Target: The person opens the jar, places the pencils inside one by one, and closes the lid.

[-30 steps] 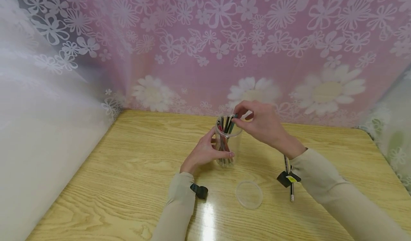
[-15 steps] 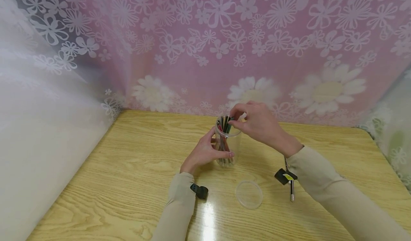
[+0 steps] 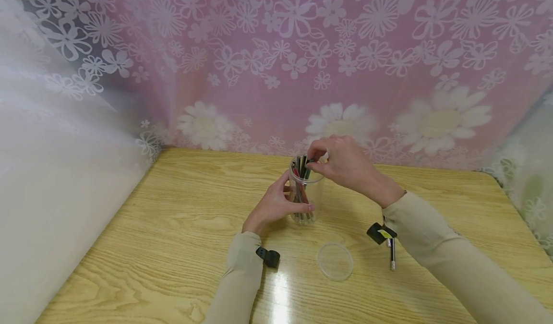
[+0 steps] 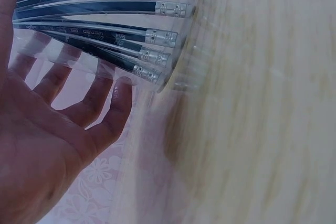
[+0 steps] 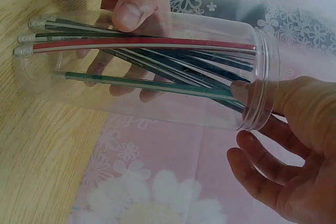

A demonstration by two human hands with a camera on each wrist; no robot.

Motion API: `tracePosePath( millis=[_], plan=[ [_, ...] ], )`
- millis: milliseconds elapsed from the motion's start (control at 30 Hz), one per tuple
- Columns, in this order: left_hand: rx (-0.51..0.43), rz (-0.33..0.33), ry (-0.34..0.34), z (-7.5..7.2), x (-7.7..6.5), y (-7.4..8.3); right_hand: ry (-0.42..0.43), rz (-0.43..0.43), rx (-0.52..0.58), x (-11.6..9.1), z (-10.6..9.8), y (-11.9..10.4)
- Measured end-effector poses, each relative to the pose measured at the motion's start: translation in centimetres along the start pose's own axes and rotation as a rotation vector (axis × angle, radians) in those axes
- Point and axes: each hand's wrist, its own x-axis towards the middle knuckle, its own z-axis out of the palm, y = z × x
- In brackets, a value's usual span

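Note:
A clear plastic jar (image 5: 79, 95) holds several pencils, their metal-and-eraser ends at its bottom. My left hand (image 3: 274, 204) grips the jar's side, thumb across the front and fingers round the back. At the jar's mouth, my right hand (image 3: 352, 168) pinches a green pencil (image 5: 157, 83) near its upper end, the thumb reaching inside the rim. A red pencil (image 5: 142, 42) and several dark ones (image 4: 110, 8) lean in the jar beside it. Below the jar, a round clear lid (image 3: 335, 261) lies flat on the wooden table (image 3: 173, 247).
More pencils (image 3: 392, 257) lie on the table under the right wrist, partly hidden by the sleeve and the black wrist camera (image 3: 378, 234). A pink flowered curtain (image 3: 259, 93) hangs behind the table's far edge, with pale sheeting (image 3: 65, 170) along the left.
My right hand has moved slightly left over the jar's mouth, bringing the green pencil's top toward the other pencils. The left hand and the lid have stayed in place.

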Motion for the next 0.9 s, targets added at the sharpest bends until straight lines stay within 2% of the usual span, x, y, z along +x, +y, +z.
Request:
tracePosePath(
  millis=[133,500,767,900],
  plan=[
    [0.000,-0.002,0.001,0.0,0.0,0.0,0.008,0.002,0.004,0.0,0.1,0.1],
    [-0.005,-0.001,0.012,0.0,0.0,-0.1,0.048,0.045,0.108,-0.7,0.3,1.0],
    [0.014,-0.018,0.017,0.1,0.0,-0.2,0.021,0.135,0.211,-3.2,-0.1,1.4],
    [0.021,-0.032,0.015,0.2,-0.1,-0.2,0.037,0.187,0.269,-4.8,-0.4,1.4]
  ],
)
